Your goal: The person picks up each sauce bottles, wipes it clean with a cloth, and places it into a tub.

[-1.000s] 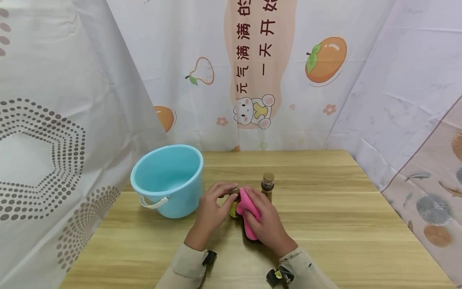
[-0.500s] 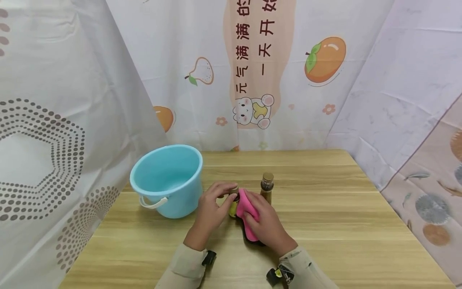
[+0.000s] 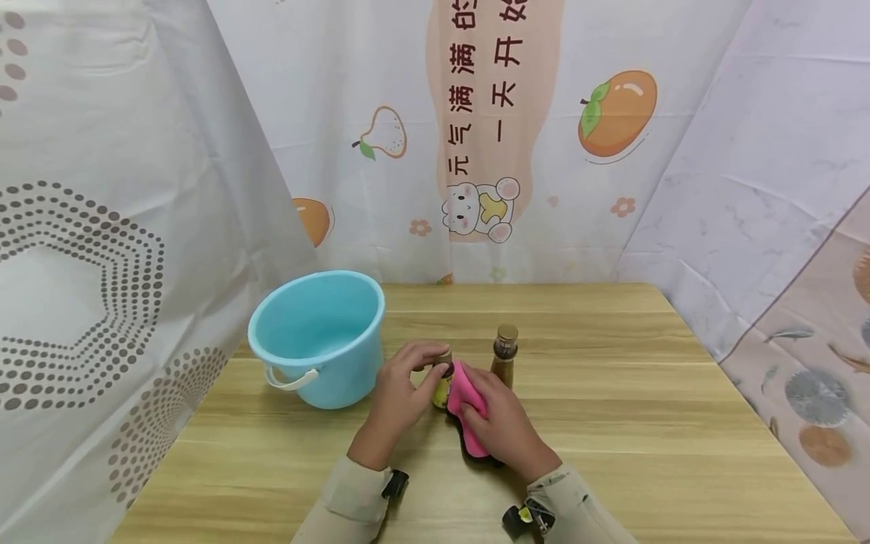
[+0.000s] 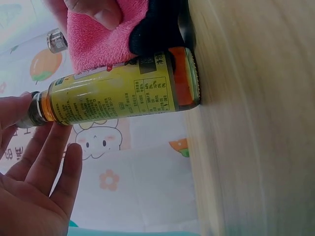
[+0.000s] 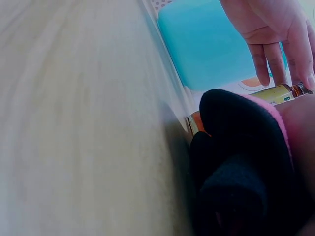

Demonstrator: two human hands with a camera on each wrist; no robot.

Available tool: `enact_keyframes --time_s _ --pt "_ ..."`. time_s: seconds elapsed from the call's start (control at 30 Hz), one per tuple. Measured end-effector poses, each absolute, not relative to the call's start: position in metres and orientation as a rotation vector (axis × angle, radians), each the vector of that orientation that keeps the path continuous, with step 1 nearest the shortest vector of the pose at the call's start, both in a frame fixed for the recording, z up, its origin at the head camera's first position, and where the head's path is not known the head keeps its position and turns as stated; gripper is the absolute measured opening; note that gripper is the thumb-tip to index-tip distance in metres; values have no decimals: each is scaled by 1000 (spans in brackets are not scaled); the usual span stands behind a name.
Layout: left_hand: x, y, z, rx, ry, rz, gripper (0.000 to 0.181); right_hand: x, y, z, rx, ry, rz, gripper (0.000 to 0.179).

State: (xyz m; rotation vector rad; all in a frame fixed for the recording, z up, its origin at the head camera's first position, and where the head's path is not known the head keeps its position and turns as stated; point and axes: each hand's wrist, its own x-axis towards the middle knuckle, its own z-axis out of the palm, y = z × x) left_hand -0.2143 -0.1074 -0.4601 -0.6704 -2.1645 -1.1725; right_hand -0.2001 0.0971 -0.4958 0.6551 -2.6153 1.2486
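Note:
My left hand (image 3: 397,397) pinches the capped neck of a small glass bottle (image 4: 113,93) with a yellow label. The bottle stands upright on the wooden table, and reddish-orange contents show near its base. My right hand (image 3: 506,427) grips a cloth (image 3: 469,408), fuzzy pink on one side and black on the other. In the left wrist view the pink side lies against the bottle's label, and the black part hangs by the base. Most of the cloth in the right wrist view shows as dark folds (image 5: 241,147).
A second bottle (image 3: 504,355) with a gold-coloured cap stands just behind my right hand, its lower part hidden. To the left is a light blue bucket (image 3: 370,355) with a white handle. Printed curtains (image 3: 326,68) border the table (image 3: 612,378) at the back and sides.
The cloth in my right hand has slid slightly down along the bottle, so more of the yellow label shows. My left hand keeps its hold on the neck.

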Motion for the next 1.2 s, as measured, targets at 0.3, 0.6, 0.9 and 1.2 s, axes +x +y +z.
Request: enact_keyframes --time_s 0.3,0.6,0.9,1.2 --pt "-215 -108 -459 -638 -2178 -1190 30 -200 97 -495 642 -2635 1256 66" --pt "-216 -108 -461 -631 -2147 -1173 30 -201 98 -495 702 -2515 1205 64" --pt "-213 -107 -457 -637 -2200 -1244 30 -201 99 -493 750 -2334 1160 65" --pt "-214 -107 -459 -684 -2171 -1252 30 -201 99 -492 753 -2355 1206 62"
